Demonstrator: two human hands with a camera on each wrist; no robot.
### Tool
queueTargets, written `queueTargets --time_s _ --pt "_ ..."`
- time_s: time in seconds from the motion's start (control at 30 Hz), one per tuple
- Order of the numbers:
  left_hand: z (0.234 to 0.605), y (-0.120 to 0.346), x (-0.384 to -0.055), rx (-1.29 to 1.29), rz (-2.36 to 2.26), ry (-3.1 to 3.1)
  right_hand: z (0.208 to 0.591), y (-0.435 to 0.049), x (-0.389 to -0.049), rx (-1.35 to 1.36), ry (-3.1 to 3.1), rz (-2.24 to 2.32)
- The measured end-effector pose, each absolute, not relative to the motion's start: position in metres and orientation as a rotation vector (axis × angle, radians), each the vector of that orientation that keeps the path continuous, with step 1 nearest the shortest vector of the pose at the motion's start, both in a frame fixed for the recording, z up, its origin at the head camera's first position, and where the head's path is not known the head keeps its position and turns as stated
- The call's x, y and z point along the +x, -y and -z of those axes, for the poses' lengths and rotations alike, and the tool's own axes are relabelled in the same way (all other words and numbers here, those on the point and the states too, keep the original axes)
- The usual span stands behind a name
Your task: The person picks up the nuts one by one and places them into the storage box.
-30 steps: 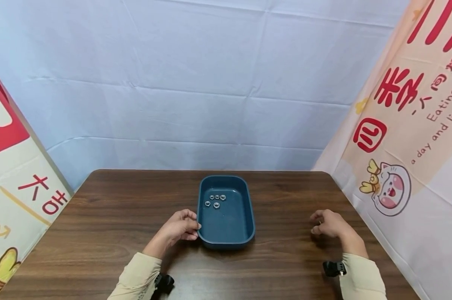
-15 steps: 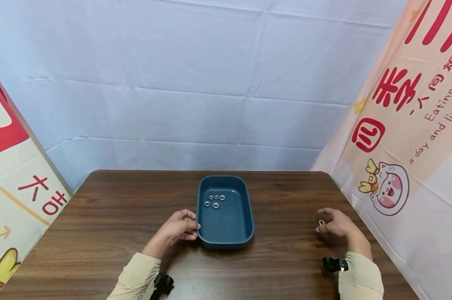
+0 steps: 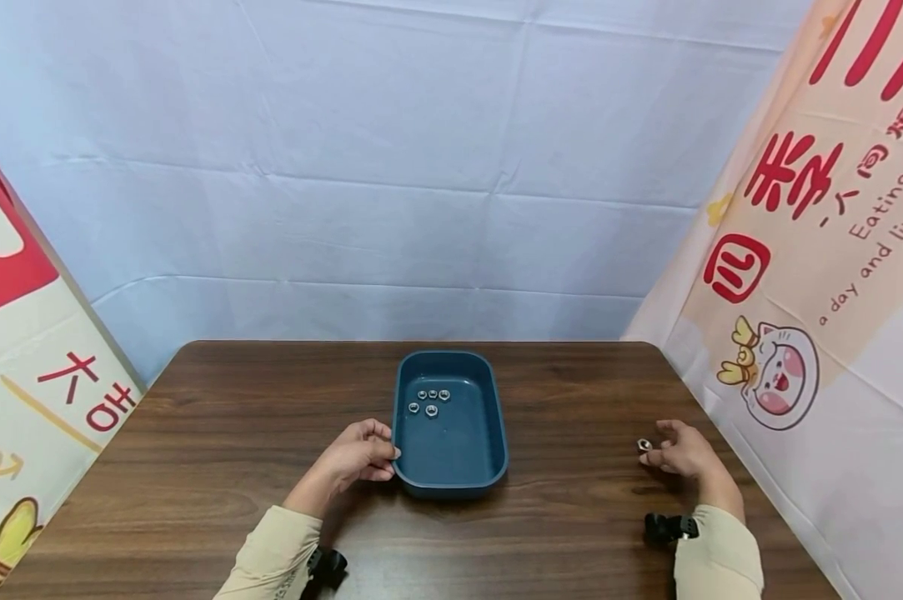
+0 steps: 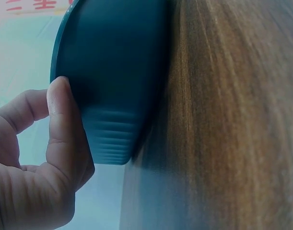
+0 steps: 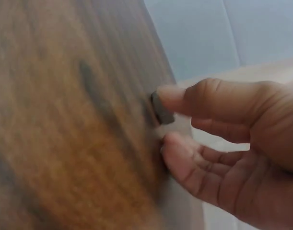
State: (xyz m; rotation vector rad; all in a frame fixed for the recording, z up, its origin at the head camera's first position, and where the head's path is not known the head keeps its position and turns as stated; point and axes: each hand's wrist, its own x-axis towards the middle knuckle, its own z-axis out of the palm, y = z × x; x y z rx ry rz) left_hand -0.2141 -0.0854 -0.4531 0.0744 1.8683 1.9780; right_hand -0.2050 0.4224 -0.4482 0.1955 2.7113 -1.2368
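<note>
A blue rectangular tray (image 3: 451,450) stands on the wooden table, with several metal nuts (image 3: 432,411) lying in its left part. My left hand (image 3: 357,454) pinches the tray's left wall at the near corner, thumb over the rim. Seen from the left wrist, that hand (image 4: 45,158) has a fingertip against the outer wall. To the right, a single nut (image 3: 644,446) lies on the table. My right hand (image 3: 684,454) is right beside this nut, thumb and fingers bent but apart. In the right wrist view, one fingertip meets or nearly meets the nut (image 5: 162,109); contact is unclear.
The brown table (image 3: 271,400) extends around the tray and ends at a pale cloth backdrop (image 3: 391,208). Printed banners hang at left and right, the right banner (image 3: 774,375) close to the table's side. Black wrist cameras (image 3: 669,528) sit low near the tabletop.
My right hand has shifted to the right, its fingers parting from the nut, which was hidden and now lies in plain sight on the table. The left hand and tray have stayed still.
</note>
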Motion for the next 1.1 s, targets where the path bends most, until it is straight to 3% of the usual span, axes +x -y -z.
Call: queueTargets --time_s 0.63,1.1 --pt "0.45 0.084 -0.213 0.064 -1.968 -1.87 0.47 -0.428 -0.204 0.425 -2.527 1.615" --pt "0.448 0.085 -0.211 0.054 -1.967 -1.856 0.469 -0.423 -0.203 0.31 -2.608 1.522"
